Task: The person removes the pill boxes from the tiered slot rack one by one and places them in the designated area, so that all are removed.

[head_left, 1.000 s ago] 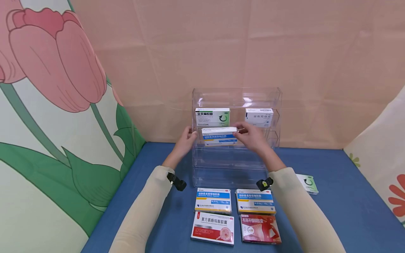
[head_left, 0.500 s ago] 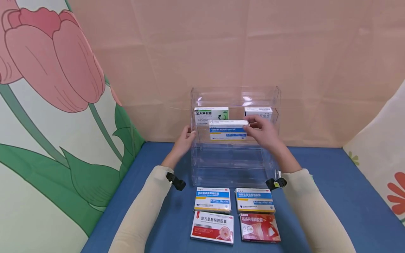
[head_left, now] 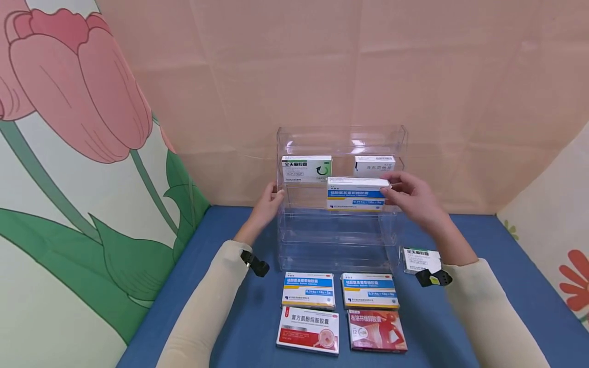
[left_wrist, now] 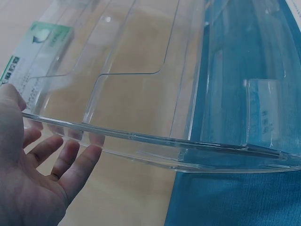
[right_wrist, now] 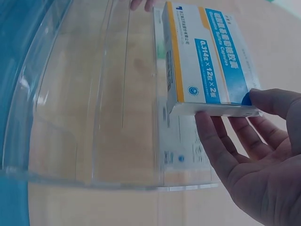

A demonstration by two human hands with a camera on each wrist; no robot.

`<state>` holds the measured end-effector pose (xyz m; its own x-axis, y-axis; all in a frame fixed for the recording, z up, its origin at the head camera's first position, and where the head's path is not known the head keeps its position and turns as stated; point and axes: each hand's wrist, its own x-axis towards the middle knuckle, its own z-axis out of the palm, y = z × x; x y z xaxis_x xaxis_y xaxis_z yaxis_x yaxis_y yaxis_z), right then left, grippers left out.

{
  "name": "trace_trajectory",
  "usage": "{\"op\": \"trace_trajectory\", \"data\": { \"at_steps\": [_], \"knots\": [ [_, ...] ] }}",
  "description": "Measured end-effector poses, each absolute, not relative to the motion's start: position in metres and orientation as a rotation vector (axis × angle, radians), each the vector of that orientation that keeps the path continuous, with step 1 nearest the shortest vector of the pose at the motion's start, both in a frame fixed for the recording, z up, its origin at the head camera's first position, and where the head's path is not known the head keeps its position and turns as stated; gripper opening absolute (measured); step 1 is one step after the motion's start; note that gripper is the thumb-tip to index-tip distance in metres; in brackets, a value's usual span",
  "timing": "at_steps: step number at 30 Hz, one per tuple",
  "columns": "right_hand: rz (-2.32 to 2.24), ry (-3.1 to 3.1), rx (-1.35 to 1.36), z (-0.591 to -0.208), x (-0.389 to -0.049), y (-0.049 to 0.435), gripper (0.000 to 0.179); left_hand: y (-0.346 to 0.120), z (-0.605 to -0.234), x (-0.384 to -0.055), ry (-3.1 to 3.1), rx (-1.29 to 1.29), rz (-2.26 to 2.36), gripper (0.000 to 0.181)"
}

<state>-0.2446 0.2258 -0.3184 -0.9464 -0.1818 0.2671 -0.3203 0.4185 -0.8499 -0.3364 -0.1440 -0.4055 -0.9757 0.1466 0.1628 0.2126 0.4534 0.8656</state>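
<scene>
My right hand [head_left: 411, 197] holds a white, blue and yellow medicine box [head_left: 356, 194] by its right end, thumb on the front face. The box is raised in front of the clear acrylic display rack [head_left: 331, 250], its printed face toward me. In the right wrist view the fingers [right_wrist: 214, 141] support the end of the box [right_wrist: 211, 56]. My left hand [head_left: 268, 204] grips the left side edge of the rack. In the left wrist view the thumb lies at the edge and the fingers [left_wrist: 80, 167] rest along the outer side wall.
An upper tier bears a green-white box [head_left: 307, 168] at left and a white box [head_left: 374, 164] at right. Two blue-white boxes [head_left: 308, 290], a red-white box [head_left: 307, 329] and a red box [head_left: 376, 329] lie before the rack. Another green-white box [head_left: 416, 260] lies right.
My right hand has drawn the medicine box up and forward off the rack's tier, then carried it to the right. My left hand has stayed at the rack's left edge.
</scene>
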Motion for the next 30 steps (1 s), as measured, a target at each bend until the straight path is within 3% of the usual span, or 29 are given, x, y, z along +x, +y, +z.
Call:
{"op": "trace_trajectory", "data": {
  "at_steps": [30],
  "knots": [
    [1.329,-2.631,0.413,-0.349,-0.197,0.334,0.039,-0.145,-0.405,-0.335,-2.622,-0.326,-1.603,0.05]
  ]
}}
